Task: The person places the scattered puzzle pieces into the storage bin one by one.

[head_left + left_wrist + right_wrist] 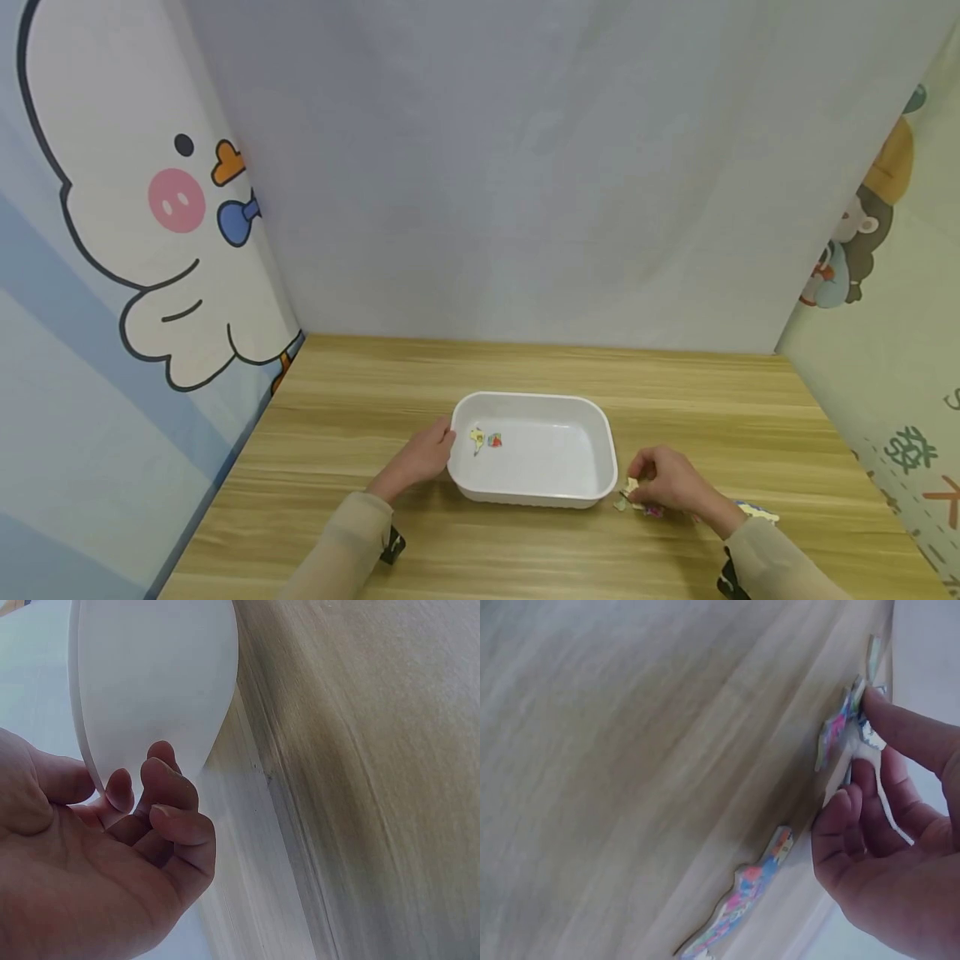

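Observation:
A white plastic tub (525,498) stands on the wooden table. My left hand (422,454) grips its left rim, and the left wrist view shows the thumb and a finger pinching the wall (161,667). Inside lie a small yellowish flat piece (477,439) and a red-and-green one (495,440). To the right of the tub, my right hand (671,482) pinches a pale flat cut-out piece (632,487), partly hidden by the fingers. A pink patterned piece (832,739) and a pale green one (621,504) lie close to the fingertips.
Another flat colourful piece (742,896) lies on the table near my right wrist. Behind the table (375,367) hangs a plain pale curtain (525,208). Printed cartoon sheets close off the left side (97,467) and right side (885,367).

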### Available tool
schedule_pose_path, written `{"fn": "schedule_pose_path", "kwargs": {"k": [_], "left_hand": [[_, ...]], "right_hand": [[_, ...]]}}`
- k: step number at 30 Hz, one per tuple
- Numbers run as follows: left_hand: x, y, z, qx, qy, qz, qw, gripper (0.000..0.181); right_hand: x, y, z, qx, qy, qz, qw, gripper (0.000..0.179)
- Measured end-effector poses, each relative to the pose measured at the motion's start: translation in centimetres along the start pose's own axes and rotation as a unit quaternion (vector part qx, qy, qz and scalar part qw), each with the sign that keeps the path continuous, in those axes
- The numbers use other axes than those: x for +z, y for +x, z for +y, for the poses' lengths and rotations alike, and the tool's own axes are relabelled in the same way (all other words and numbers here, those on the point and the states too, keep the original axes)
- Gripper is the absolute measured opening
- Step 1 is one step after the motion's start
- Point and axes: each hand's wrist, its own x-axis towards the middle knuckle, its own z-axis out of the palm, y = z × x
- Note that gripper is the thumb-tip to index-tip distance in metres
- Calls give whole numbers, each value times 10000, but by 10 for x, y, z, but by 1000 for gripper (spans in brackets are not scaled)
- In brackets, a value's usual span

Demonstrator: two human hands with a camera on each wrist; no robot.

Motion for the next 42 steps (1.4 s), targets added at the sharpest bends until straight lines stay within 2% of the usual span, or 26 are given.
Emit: {"fn": "schedule_pose_path", "kwargs": {"k": [5, 11, 23, 31, 42], "left_hand": [[0, 0, 2, -42, -5, -16, 10000, 37], [0, 0, 3, -85, 19, -26, 10000, 38], [1, 1, 1, 5, -76, -79, 9999, 38], [0, 1, 2, 67, -117, -68, 9999, 38], [1, 2, -2, 26, -8, -4, 10000, 39]], "right_hand": [[-6, 2, 7, -564, 158, -225, 9980, 25], [-11, 4, 13, -897, 337, -354, 9948, 18], [-13, 4, 16, -845, 442, -274, 9951, 13], [-16, 4, 16, -847, 592, -506, 9934, 14], [-25, 8, 12, -1024, 330, -602, 9924, 12]]}}
